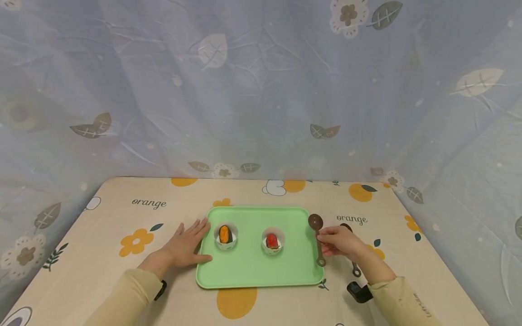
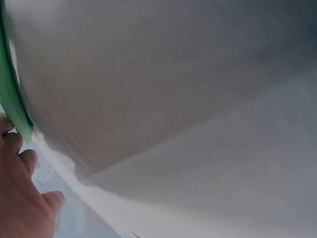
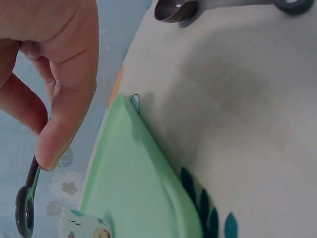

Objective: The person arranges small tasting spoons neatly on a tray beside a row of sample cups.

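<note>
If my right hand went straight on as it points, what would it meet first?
Beyond the brown spoon it holds, your right hand would probably first meet the green tray at its right rim, or pass over; height is unclear.

Your tray (image 1: 248, 268) looks like smooth plastic, kinda satiny. The held spoon (image 1: 316, 221) and the loose spoon (image 3: 177, 9) are both glossy, though you can't really tell plastic from metal there. Bench cover (image 1: 293, 309) looks matt, your sleeves (image 1: 127, 290) are matt cloth, and that curtain (image 1: 261, 99)'s a creased sheet with a faint sheen.
</note>
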`<action>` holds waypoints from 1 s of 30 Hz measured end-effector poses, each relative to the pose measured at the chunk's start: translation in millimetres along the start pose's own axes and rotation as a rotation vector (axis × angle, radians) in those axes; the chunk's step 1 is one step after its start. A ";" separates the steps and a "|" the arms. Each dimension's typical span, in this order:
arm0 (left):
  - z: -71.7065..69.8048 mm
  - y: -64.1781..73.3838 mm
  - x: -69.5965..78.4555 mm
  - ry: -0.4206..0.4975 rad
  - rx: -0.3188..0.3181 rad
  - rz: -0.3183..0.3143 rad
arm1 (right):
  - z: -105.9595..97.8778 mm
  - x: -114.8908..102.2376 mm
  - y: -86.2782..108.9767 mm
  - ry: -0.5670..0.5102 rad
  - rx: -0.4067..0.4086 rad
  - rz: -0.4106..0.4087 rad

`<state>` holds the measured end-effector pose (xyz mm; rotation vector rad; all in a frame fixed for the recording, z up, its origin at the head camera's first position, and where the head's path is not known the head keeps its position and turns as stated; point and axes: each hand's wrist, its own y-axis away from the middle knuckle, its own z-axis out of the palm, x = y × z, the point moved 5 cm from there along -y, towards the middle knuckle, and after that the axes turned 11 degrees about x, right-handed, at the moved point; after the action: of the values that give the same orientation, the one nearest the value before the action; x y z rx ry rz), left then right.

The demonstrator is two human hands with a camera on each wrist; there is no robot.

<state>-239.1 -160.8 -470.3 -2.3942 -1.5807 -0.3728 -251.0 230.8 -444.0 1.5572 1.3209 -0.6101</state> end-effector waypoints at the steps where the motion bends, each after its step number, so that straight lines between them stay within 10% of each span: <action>1: 0.0 0.1 -0.1 -0.001 0.003 0.003 | 0.9 -0.8 0.1 -0.004 -0.002 0.001; 30: 4.5 -2.0 -3.9 -0.010 0.016 -0.003 | 34.5 -37.5 3.5 -0.079 -0.079 -0.058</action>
<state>-242.1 -161.9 -475.7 -2.3852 -1.5857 -0.3479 -251.4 183.4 -425.2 1.4207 1.3186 -0.6417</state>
